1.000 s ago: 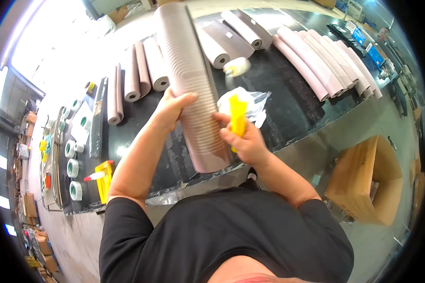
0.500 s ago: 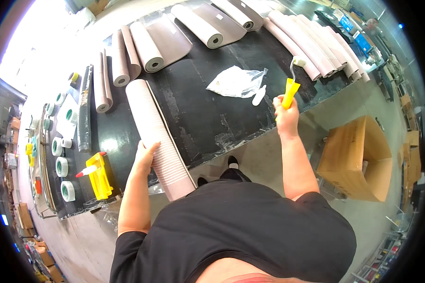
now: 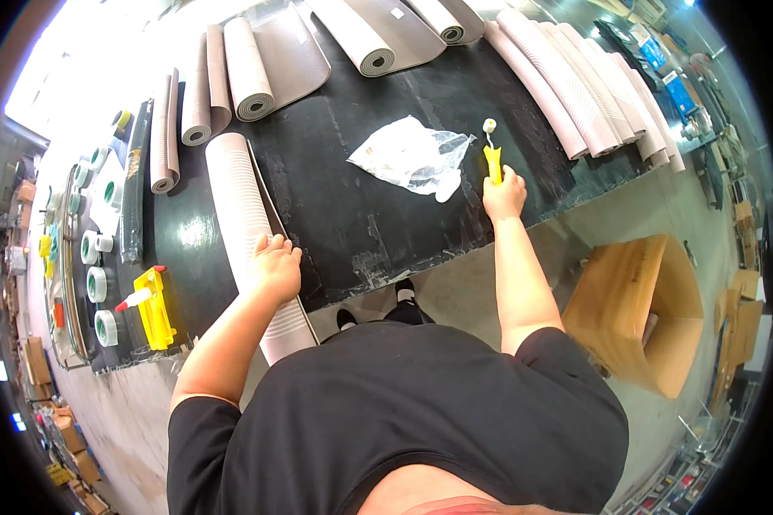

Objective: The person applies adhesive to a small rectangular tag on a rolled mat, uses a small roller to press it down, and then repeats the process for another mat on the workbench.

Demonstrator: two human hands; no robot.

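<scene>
My left hand [image 3: 276, 268] rests on top of a pinkish, ribbed rolled mat [image 3: 234, 193], its fingers spread over the mat's right edge. That roll lies lengthwise from the black table toward my body, and its near end sticks out past the table edge. In my right hand [image 3: 505, 196] is a small paint roller [image 3: 493, 161] with a yellow handle; the hand is closed round the handle. The roller's white head points away from me, above the tabletop. Just left of it lies a crumpled clear plastic bag [image 3: 410, 154] with something white in it.
Partly unrolled mats [image 3: 251, 73] line the far side; several pink rolls [image 3: 567, 81] lie at the far right. Tape rolls [image 3: 106, 328], a yellow tray [image 3: 155, 311] and a black wrapped roll [image 3: 135, 184] are on the left. A cardboard box [image 3: 631, 309] stands on the floor, right.
My left hand has shifted from the mat's left side to its top. My right hand, with the paint roller, has moved left, toward the bag. The whole view has shifted a little.
</scene>
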